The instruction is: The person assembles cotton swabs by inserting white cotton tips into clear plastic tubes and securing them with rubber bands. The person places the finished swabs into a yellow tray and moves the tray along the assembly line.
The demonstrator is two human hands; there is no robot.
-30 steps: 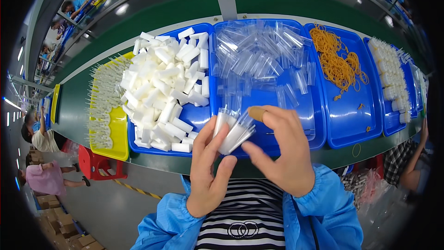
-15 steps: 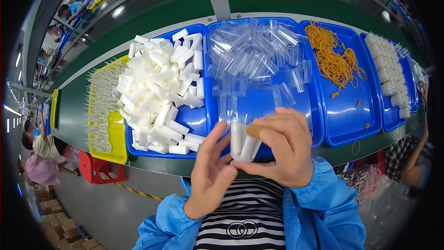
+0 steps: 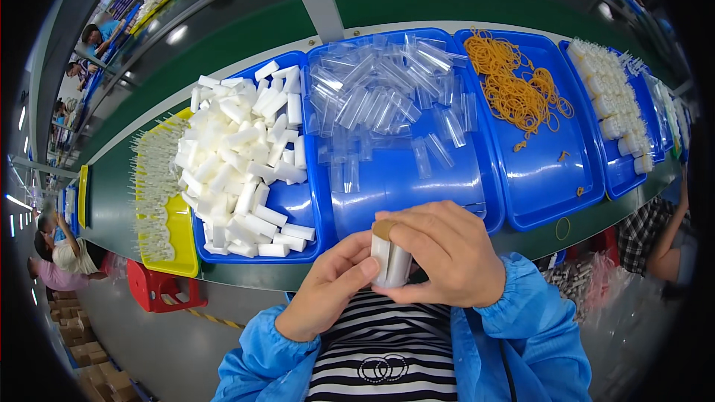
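A small bundle of white cylindrical pieces [image 3: 387, 266] stands roughly upright between my hands, just in front of the near tray edge. My right hand [image 3: 456, 257] is wrapped round its right side, with a tan cover on one finger lying across the top. On the other side, my left hand [image 3: 326, 289] presses against the bundle with thumb and fingers closed. Parts of the bundle are hidden behind my fingers. Beyond my hands, a blue tray [image 3: 372, 216] holds loose clear plastic sleeves [image 3: 380, 100].
White foam-like cylinders [image 3: 242, 149] are heaped in a blue tray at left, beside a yellow tray [image 3: 175, 242] of thin-tipped pieces. Orange rubber bands [image 3: 514, 82] lie in a blue tray at right, and another holds white-capped bundles [image 3: 614, 104]. A red stool [image 3: 153, 286] stands below left.
My left hand has gone from open beside the bundle to closed against it. The bundle has come nearer to my body, and the trays have shifted left in view.
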